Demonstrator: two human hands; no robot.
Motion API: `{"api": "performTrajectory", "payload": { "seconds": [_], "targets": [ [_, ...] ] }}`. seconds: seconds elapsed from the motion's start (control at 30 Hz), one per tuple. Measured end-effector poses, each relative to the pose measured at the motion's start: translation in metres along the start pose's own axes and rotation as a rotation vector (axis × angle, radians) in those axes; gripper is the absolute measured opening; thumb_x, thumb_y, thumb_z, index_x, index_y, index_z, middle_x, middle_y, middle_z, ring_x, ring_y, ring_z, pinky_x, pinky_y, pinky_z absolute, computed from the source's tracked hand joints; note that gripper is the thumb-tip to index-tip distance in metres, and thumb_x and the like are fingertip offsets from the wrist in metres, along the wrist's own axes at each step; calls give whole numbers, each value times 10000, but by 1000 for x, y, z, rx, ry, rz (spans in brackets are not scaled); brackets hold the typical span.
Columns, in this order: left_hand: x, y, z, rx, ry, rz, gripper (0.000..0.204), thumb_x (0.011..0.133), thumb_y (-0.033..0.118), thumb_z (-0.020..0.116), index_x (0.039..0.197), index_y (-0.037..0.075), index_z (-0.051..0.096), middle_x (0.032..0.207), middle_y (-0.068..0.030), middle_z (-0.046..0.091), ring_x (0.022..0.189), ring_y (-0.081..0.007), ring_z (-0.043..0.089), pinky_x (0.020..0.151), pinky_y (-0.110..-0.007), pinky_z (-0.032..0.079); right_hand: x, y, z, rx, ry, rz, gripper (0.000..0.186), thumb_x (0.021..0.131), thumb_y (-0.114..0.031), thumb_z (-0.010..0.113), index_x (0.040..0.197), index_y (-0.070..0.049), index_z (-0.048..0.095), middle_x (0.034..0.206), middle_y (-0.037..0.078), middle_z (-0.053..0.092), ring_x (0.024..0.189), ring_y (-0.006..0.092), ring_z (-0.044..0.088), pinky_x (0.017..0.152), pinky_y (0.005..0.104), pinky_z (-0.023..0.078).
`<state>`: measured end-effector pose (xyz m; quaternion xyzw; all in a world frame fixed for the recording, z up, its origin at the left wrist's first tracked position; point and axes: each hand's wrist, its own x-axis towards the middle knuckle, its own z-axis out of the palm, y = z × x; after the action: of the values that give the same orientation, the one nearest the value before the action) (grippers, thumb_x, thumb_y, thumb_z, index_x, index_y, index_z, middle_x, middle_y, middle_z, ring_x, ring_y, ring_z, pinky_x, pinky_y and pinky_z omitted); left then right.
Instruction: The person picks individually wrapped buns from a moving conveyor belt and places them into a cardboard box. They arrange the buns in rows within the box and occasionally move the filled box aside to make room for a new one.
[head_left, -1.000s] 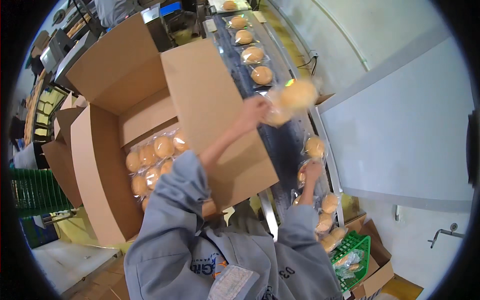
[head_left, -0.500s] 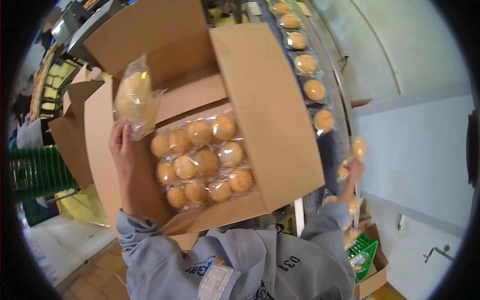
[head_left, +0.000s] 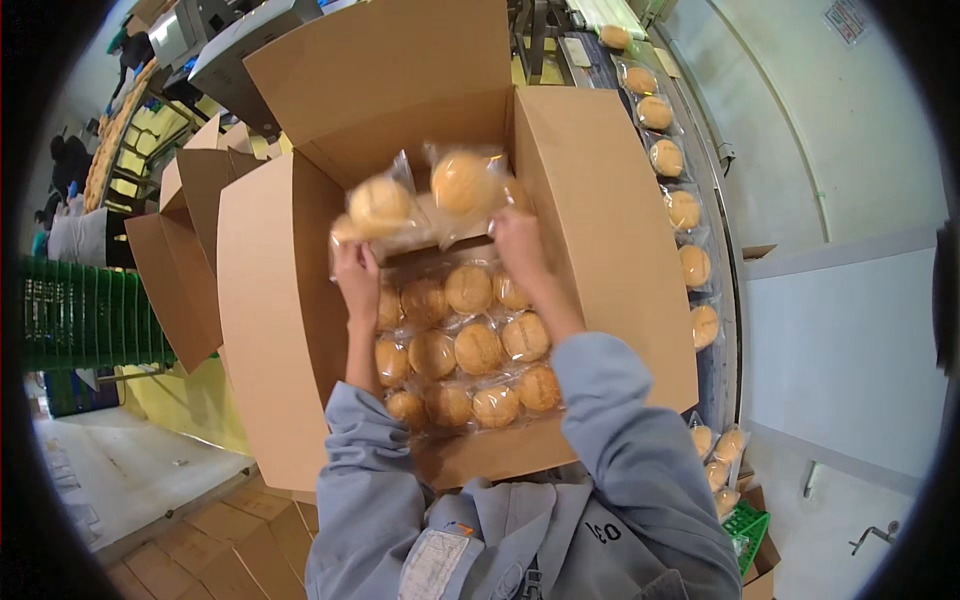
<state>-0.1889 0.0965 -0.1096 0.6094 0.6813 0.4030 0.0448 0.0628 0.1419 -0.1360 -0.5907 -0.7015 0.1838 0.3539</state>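
A large open cardboard box (head_left: 270, 330) stands in front of me, its floor covered with several round golden buns in clear bags (head_left: 465, 345). My left hand (head_left: 355, 272) holds a bagged bun (head_left: 378, 205) over the far end of the box. My right hand (head_left: 515, 240) holds a second bagged bun (head_left: 465, 183) beside it, also above the box's far end. Both buns are blurred. Grey sleeves cover my forearms.
A dark conveyor (head_left: 690, 250) on the right carries a line of bagged buns (head_left: 682, 210). More bagged buns (head_left: 715, 445) pile at its near end above a green crate (head_left: 745, 525). Another open cardboard box (head_left: 175, 270) and green crates (head_left: 85, 320) stand left. People (head_left: 70, 165) work far left.
My right hand has come from the conveyor with a bagged bun to the box. My left hand has carried its bun from the box's left edge to over the far end.
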Motion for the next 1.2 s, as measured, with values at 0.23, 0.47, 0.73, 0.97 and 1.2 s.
{"api": "performTrajectory", "payload": {
  "seconds": [0.23,0.47,0.73,0.97,1.2],
  "targets": [
    [-77,-72,28,384,-438,-105,410,799,215,566,1138,15,453,1065,-249,447,934,-396,463,813,-451,404,-68,-10,48,-277,-388,319,173,796,-114,463,908,-25,559,787,207,609,765,338,606,674,448,474],
    [-44,48,19,234,-317,-11,546,802,203,576,1276,60,346,1201,-242,385,1050,-396,389,902,-445,324,-121,-60,-178,347,34,270,180,828,-192,524,936,-56,570,856,167,596,775,345,578,652,394,473],
    [-48,376,164,-622,-728,416,287,813,115,507,1088,35,501,1062,-149,511,1018,-309,472,884,-386,364,-293,209,-254,-486,178,911,216,774,-178,572,910,-11,559,710,223,584,711,386,582,641,461,446],
    [-151,352,390,262,-767,678,212,768,133,502,959,91,582,952,-104,538,957,-278,483,766,-423,397,-288,246,-315,-426,362,918,168,755,-90,540,887,11,562,806,223,587,812,375,570,690,449,446],
    [-178,400,377,466,-748,499,195,791,165,509,911,76,634,1078,-101,477,1087,-289,380,840,-497,356,-321,276,-308,-528,-44,917,365,761,-185,594,1085,-66,475,1016,124,529,785,346,584,622,451,479]
  ]
}}
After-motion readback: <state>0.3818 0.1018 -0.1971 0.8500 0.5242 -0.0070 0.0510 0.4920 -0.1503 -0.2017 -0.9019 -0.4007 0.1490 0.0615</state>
